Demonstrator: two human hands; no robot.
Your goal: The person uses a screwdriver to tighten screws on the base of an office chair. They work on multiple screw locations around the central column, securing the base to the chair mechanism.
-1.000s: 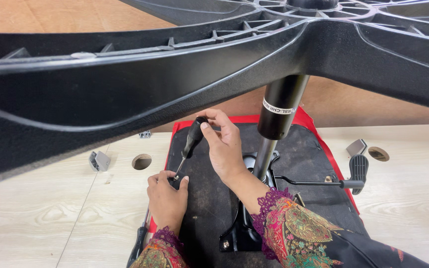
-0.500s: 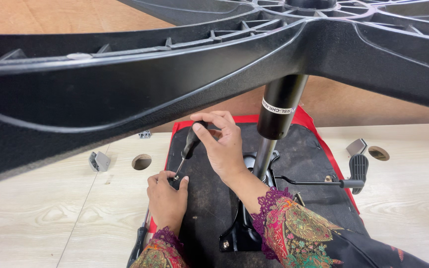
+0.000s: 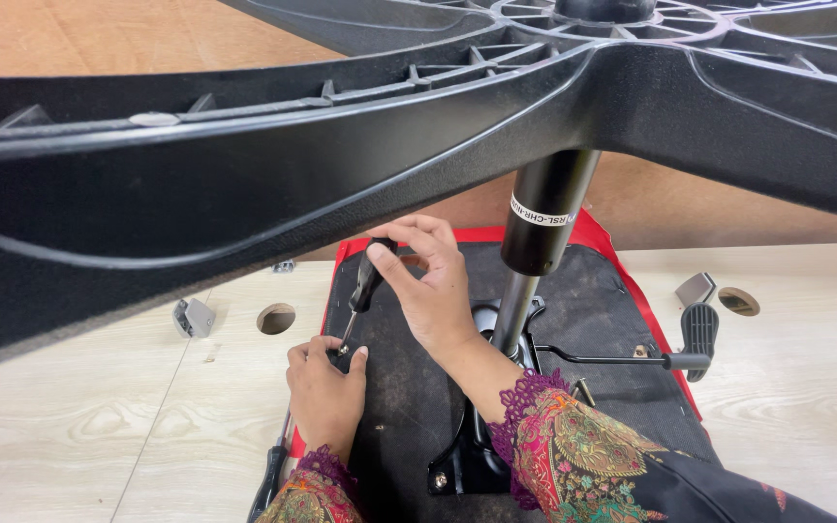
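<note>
Keep the screwdriver point(image 3: 362, 291) square over the seat's point(image 3: 409, 387) left edge, right hand point(image 3: 433, 291) fingers pinching its handle, while left hand point(image 3: 325, 387) fingers pinch the tip steady (screw hidden).

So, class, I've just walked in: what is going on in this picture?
A person is working on an upturned office chair lying on a wooden table. The right hand grips the black handle of a screwdriver, held tilted, its tip down at the left edge of the seat underside. The left hand pinches around that tip, steadying it. The black star base looms overhead on its gas cylinder, and the adjustment lever sticks out to the right.
</note>
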